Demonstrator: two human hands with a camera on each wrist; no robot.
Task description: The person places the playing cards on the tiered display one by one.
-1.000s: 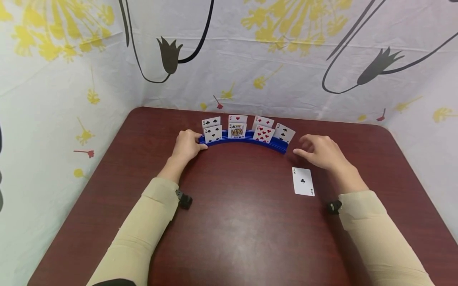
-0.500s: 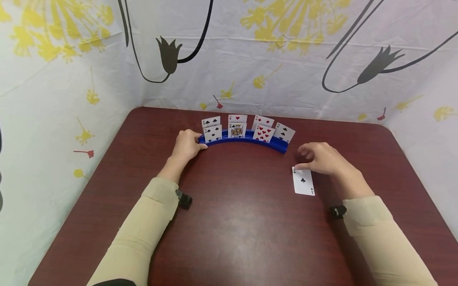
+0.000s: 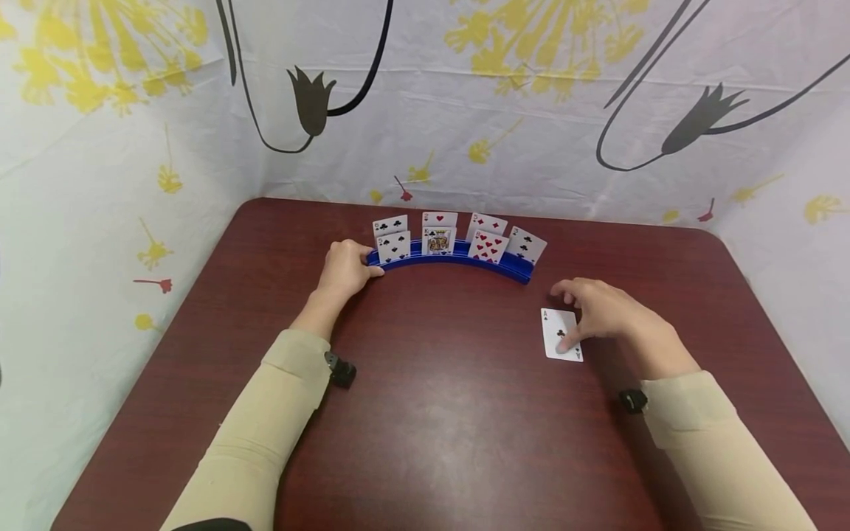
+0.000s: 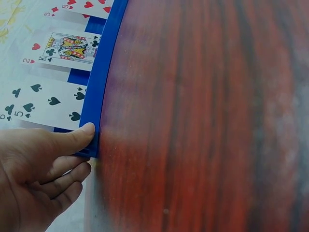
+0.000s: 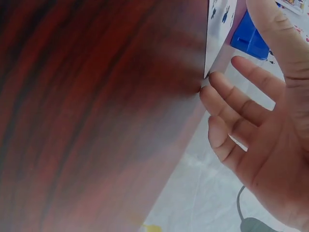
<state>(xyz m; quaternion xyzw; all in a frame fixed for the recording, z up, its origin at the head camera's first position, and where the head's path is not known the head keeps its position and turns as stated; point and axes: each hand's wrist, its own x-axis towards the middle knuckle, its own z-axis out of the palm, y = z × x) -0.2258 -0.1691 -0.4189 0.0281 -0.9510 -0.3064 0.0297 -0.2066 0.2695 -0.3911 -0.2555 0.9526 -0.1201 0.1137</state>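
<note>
A curved blue card holder (image 3: 443, 257) stands toward the back of the table with several playing cards upright in two rows. My left hand (image 3: 343, 271) grips its left end, and the left wrist view shows the thumb (image 4: 79, 138) on its front edge. Beside that thumb is the five of spades (image 4: 48, 102). On the table to the right lies the ace of clubs (image 3: 556, 324), face up. My right hand (image 3: 607, 313) hovers at its right side, thumb over the card and fingers loosely bent. In the right wrist view, fingertips are near the card's edge (image 5: 217, 36).
The dark red wooden table (image 3: 438, 428) meets a white patterned cloth (image 3: 398, 125) behind and at both sides. At the holder's right end leans the three of clubs (image 3: 526, 244). The king of clubs (image 3: 438, 241) stands mid-holder.
My right hand has moved from beside the holder's right end toward me, bringing the thumb over the ace of clubs. My left hand keeps its grip on the holder.
</note>
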